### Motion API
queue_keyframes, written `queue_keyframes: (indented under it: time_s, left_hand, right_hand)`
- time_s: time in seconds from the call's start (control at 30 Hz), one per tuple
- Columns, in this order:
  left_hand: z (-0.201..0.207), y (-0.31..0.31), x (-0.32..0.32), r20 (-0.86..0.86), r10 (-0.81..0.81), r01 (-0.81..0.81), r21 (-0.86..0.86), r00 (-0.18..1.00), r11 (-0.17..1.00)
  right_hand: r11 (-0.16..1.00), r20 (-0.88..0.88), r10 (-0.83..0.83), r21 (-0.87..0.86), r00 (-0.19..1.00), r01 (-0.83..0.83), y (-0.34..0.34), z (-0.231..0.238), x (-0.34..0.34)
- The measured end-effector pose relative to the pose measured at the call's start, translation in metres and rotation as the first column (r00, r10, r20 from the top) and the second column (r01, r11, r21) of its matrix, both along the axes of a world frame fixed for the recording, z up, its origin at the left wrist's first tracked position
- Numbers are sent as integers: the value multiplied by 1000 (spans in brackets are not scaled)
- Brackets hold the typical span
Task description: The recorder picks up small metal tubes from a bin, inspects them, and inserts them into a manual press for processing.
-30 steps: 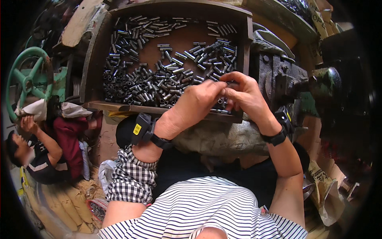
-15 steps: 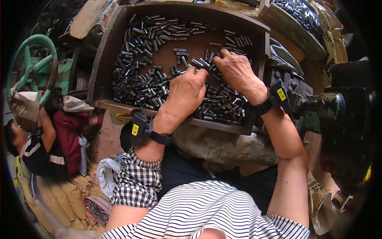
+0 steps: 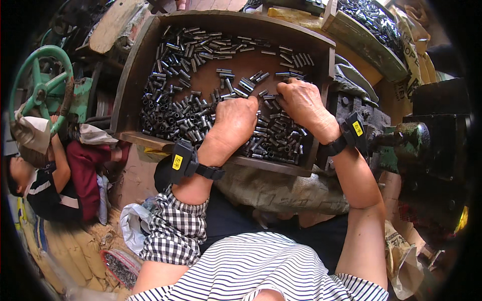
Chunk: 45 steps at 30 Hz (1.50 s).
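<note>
A wooden drawer-like tray [image 3: 136, 75] lies in front of me, filled with short, dark, shiny metal tubes [image 3: 193, 118]. My left hand [image 3: 234, 123] is over the near middle of the heap, its fingers curled downward. Its fingertips are hidden, so whatever they hold cannot be seen. To its right, my right hand [image 3: 303, 104] reaches in among the tubes with fingers bent and pressed together; their tips are hidden too. One short tube [image 3: 263, 93] shows in the gap between both hands. Several tubes [image 3: 246, 85] lie side by side just beyond my left hand.
At the far right stands another wooden box [image 3: 369, 37] of metal pieces. A dark machine [image 3: 437, 150] is close by my right arm. On the left are a green handwheel [image 3: 40, 93] and a seated person [image 3: 55, 185]. A basket of metal pieces [image 3: 120, 266] sits on the floor.
My right hand has shifted slightly nearer and to the right, away from the row of tubes between the hands. My left hand has rolled over a little, its fingers less visible.
</note>
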<state>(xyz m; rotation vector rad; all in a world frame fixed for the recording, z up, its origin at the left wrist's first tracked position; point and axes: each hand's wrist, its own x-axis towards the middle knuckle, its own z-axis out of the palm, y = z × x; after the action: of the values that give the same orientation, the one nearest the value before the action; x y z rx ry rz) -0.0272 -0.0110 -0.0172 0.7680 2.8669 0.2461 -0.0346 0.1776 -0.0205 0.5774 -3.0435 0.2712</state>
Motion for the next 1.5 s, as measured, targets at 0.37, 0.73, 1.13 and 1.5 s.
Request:
queue_keyframes:
  time_s: [0.37,0.73,1.13,1.5]
  left_hand:
    - [-1,-2,2,-153,-112,128,95,982,987]
    - [6,18,30,367,-198,-121,687,909,717]
    - [4,34,42,748,-397,-625,664,532,412]
    - [3,35,45,772,-450,-738,604,448,301]
  right_hand:
    - [538,358,-182,-743,916,398,3,14,74]
    - [-145,595,51,-791,802,595,22,18,129]
    - [-235,584,-28,-793,811,563,23,17,127]
    - [-282,595,-46,-778,802,561,28,14,130]
